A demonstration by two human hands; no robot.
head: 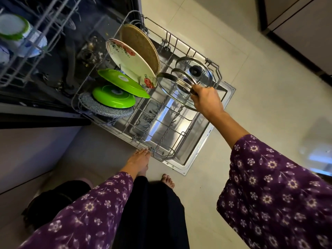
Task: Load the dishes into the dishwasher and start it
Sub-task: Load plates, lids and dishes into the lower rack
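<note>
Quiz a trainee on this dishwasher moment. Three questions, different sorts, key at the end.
1. Multiple choice: what does the right hand hold? A) a fork B) a glass lid C) a pan
2. True or false: the left hand is curled into a fist.
3. Fill in: ____ green plates stand in the rack.

Key
1. B, gripped at its rim.
2. False: its straight fingers touch the rack's front edge.
3. Two.
</note>
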